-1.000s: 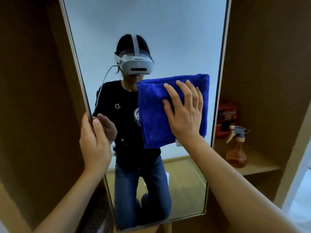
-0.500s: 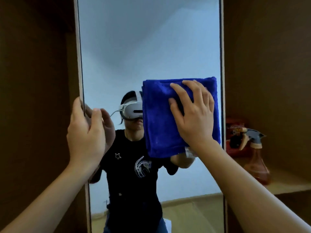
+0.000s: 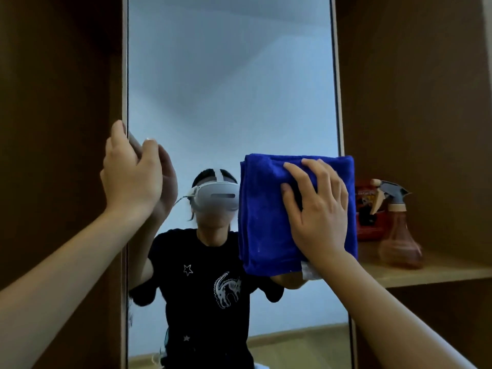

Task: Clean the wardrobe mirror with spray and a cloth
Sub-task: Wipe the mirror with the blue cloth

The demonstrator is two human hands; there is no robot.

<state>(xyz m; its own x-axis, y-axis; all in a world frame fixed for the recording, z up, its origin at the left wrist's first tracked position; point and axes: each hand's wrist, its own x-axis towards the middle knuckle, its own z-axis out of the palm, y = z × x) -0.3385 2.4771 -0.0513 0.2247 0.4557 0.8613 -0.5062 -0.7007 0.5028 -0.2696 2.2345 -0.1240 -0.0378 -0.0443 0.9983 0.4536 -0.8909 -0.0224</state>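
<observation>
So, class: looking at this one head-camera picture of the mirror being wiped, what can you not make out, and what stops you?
- Mirror: top and bottom edges cut off by the frame.
- Glass under the blue cloth: covered, so its cleanliness is unknown.
- Left hand: fingertips hidden behind the mirror's left edge.
- Red box: print blurred, partly behind the spray bottle.
- Right hand: pressure on the cloth cannot be judged.

one mirror (image 3: 229, 89), one cloth (image 3: 266, 217), one spray bottle (image 3: 400, 235)

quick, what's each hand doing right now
Left hand: grips the left edge of the mirror, fingers curled round it.
Right hand: open, flat, pressing the blue cloth against the mirror.
</observation>
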